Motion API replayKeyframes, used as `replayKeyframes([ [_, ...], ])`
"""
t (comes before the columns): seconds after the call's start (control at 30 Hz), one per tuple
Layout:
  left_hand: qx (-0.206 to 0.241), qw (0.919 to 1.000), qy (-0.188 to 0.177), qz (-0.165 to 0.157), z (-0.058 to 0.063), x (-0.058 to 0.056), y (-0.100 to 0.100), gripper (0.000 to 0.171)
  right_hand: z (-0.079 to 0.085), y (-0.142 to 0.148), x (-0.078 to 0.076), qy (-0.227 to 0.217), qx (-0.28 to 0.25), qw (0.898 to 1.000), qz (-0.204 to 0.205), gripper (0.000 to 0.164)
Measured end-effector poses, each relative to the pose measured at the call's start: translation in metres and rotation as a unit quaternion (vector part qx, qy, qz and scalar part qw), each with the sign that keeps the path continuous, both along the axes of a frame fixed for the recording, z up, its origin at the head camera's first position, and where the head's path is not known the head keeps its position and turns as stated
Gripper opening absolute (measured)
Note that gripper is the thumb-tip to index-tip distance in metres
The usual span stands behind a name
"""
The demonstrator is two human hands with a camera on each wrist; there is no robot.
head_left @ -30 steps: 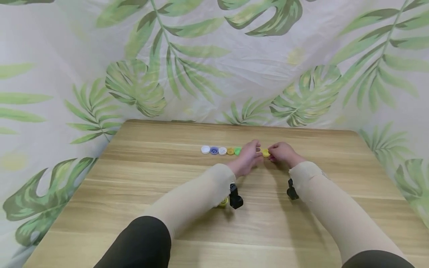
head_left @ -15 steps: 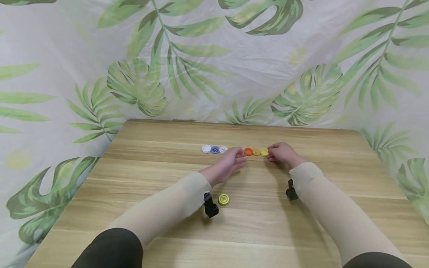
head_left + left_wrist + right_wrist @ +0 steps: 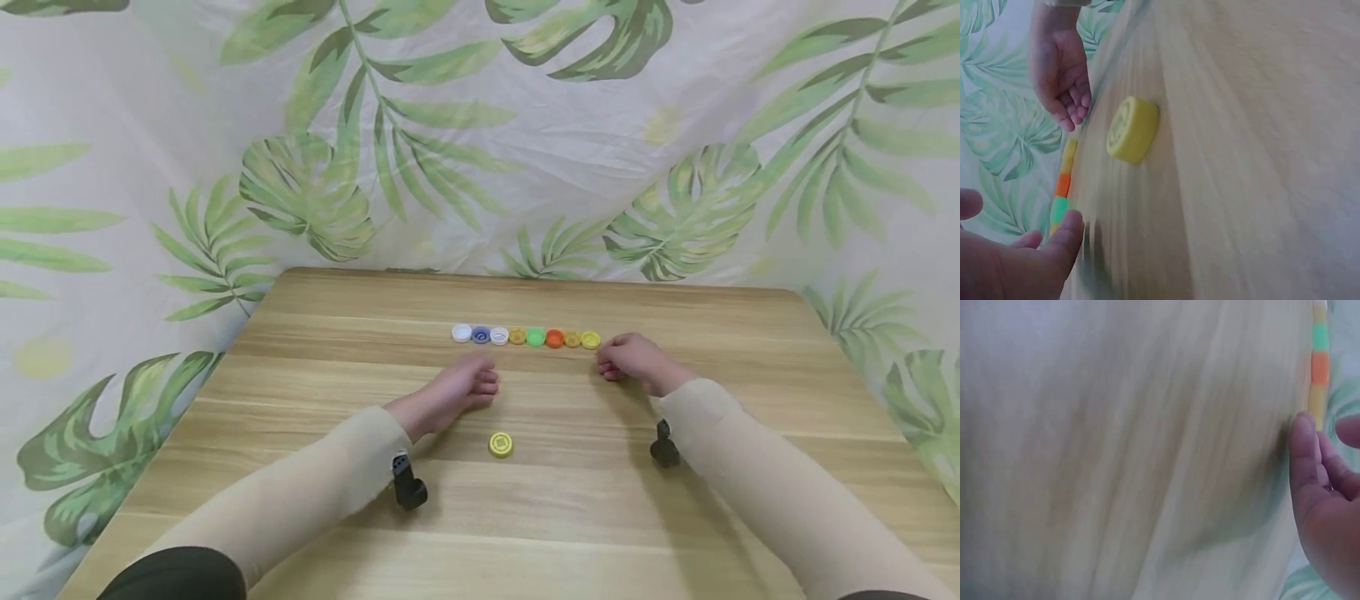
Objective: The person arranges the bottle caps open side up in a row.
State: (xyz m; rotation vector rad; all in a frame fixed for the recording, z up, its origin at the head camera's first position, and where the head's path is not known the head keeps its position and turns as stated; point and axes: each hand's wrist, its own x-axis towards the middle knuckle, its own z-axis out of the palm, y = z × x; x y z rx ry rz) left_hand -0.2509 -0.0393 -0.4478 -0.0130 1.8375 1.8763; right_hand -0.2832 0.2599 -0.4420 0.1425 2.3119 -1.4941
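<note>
Several round plastic bottle caps stand side by side in a straight row across the far half of the table: white (image 3: 461, 333), blue (image 3: 481, 335), white again, amber, green (image 3: 536, 337), orange-red (image 3: 554, 338), amber and yellow (image 3: 591, 340). Closer to me lies a single thicker yellow cap (image 3: 500, 445), which shows large in the left wrist view. My left hand (image 3: 453, 392) hovers between the row and this cap, fingers relaxed and holding nothing. Just beyond the row's yellow end is my right hand (image 3: 633, 360), its fingers loosely bent with nothing in them.
The wood-grain table (image 3: 337, 333) ends at a back edge against a leaf-printed cloth (image 3: 420, 167). A black wrist camera (image 3: 408, 485) hangs below the left sleeve, another (image 3: 664, 446) below the right one.
My left hand has drawn back left and nearer from over the row, uncovering the green and orange-red caps and the lone yellow cap. The right hand has come slightly away from the end cap.
</note>
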Motion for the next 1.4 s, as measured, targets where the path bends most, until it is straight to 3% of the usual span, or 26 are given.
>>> replayKeyframes([
  [0.27, -0.052, 0.9965, 0.001, -0.066, -0.002, 0.011, -0.016, 0.035, 0.003, -0.049, 0.027, -0.003, 0.032, 0.994, 0.108, 0.025],
  [0.4, -0.067, 0.9937, 0.003, -0.09, 0.002, 0.017, -0.017, 0.033, 0.005, -0.077, 0.045, 0.011, 0.076, 0.982, 0.17, 0.02],
  [0.57, -0.053, 0.9925, -0.016, -0.109, 0.005, 0.027, -0.016, 0.032, 0.005, -0.103, 0.064, 0.096, 0.167, 0.946, 0.262, 0.023],
  [0.67, -0.05, 0.9923, -0.022, -0.112, 0.004, 0.03, -0.015, 0.033, 0.002, -0.112, 0.069, 0.143, 0.214, 0.923, 0.287, 0.029],
  [0.73, -0.052, 0.9924, -0.023, -0.109, 0.003, 0.03, -0.014, 0.034, 0.0, -0.115, 0.071, 0.16, 0.231, 0.916, 0.286, 0.028],
  [0.83, -0.05, 0.9934, -0.022, -0.101, 0.002, 0.028, -0.011, 0.033, -0.002, -0.114, 0.071, 0.17, 0.239, 0.919, 0.262, 0.022],
  [1.0, -0.021, 0.9974, -0.035, -0.059, 0.002, 0.024, -0.004, 0.032, -0.002, -0.109, 0.064, 0.162, 0.226, 0.937, 0.214, 0.016],
  [1.17, 0.002, 0.9986, -0.049, -0.019, 0.001, 0.021, 0.003, 0.03, -0.001, -0.104, 0.056, 0.141, 0.196, 0.948, 0.207, 0.014],
  [1.4, -0.007, 0.9993, -0.034, -0.015, 0.0, 0.019, 0.008, 0.032, -0.005, -0.098, 0.05, 0.117, 0.117, 0.966, 0.199, 0.021],
])
